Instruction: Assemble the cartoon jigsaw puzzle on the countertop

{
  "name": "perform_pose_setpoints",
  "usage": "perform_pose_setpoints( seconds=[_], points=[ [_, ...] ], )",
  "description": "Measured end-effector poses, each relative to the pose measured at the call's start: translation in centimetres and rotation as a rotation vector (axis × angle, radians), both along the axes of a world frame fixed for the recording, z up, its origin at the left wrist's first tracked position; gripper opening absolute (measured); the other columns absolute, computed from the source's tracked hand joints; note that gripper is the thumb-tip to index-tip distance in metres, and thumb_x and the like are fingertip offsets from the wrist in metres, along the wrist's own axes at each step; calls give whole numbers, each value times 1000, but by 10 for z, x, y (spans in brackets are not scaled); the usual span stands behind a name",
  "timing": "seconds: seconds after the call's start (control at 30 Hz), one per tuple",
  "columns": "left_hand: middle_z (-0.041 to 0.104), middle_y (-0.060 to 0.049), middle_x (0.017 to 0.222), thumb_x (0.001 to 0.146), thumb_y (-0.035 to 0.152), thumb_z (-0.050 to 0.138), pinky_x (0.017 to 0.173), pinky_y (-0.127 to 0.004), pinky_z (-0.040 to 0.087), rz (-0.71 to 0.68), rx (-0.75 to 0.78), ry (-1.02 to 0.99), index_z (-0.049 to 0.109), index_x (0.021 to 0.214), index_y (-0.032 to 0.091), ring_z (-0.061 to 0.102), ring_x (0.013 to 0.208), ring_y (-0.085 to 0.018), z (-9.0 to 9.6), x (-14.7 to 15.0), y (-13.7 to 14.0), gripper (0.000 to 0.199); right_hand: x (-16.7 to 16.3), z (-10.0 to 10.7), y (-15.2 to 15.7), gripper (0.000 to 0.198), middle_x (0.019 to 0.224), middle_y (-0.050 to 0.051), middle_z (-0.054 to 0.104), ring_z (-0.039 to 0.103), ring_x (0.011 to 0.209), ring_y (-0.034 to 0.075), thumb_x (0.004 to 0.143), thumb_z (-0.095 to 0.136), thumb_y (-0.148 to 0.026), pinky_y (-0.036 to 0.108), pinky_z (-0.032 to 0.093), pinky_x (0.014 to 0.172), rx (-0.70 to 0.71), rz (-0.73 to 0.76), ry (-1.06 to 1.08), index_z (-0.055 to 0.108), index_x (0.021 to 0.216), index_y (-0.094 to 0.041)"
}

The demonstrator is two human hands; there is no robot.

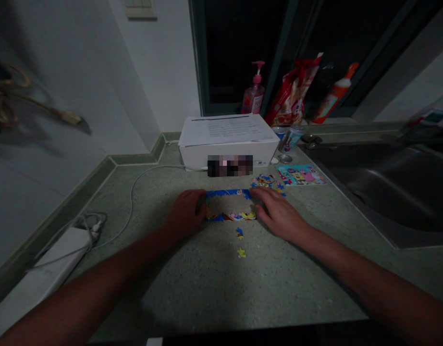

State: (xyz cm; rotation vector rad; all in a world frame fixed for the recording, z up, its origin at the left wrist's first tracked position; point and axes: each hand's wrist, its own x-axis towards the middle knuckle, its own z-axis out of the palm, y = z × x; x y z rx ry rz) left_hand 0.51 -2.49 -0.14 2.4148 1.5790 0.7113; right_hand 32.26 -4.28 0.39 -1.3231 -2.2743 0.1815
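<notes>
A rectangular jigsaw puzzle border (230, 217) lies flat on the counter, blue along the top, with bare counter showing in its middle. My left hand (187, 209) is curled against its left end, thumb and fingers at the edge. At the right end, my right hand (279, 211) grips the corners between its thumb and fingers. Below the border lie a loose blue-and-brown puzzle piece (239, 233) and a yellow puzzle piece (241, 252). A pile of puzzle pieces (266, 181) sits just beyond my right hand, beside a colourful cartoon picture card (301, 175).
Behind the puzzle stands a white box (228, 154) with a printed sheet on top; a pixelated patch covers part of its front. A can (291, 139) is beside it. The metal sink (383, 187) lies right. A white power strip (44, 269) with cables lies left.
</notes>
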Motion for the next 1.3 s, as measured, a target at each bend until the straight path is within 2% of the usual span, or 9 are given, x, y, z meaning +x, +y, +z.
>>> perform_pose_setpoints(
  seconds=[0.1, 0.37, 0.97, 1.3],
  points=[
    [74, -13, 125, 90, 17, 59, 110, -56, 55, -7, 12, -10, 66, 128, 18, 68, 120, -32, -2, 0, 1, 39, 0, -3, 2, 48, 145, 20, 64, 59, 139, 35, 101, 49, -25, 59, 50, 116, 0, -13, -6, 58, 147, -16],
    [71, -13, 135, 92, 18, 57, 116, -56, 51, -22, 8, -3, 62, 134, 19, 64, 129, -31, -3, 0, -1, 42, -2, -6, 6, 49, 151, 19, 61, 47, 152, 35, 102, 50, -25, 61, 43, 122, -14, 6, -38, 55, 150, -17],
    [72, -13, 129, 91, 16, 58, 113, -55, 52, -63, 20, 19, 62, 130, 19, 66, 124, -30, -1, 0, 0, 40, -1, -6, 6, 49, 151, 17, 62, 46, 152, 35, 102, 52, -24, 62, 42, 122, -30, 19, -55, 54, 151, -20],
    [72, -13, 131, 91, 16, 58, 116, -55, 50, -57, 20, 4, 62, 130, 20, 64, 127, -31, 3, 1, -2, 39, 0, 2, 4, 48, 149, 14, 65, 47, 152, 35, 101, 51, -22, 65, 40, 123, 39, 56, -36, 56, 149, -23]
  ],
)
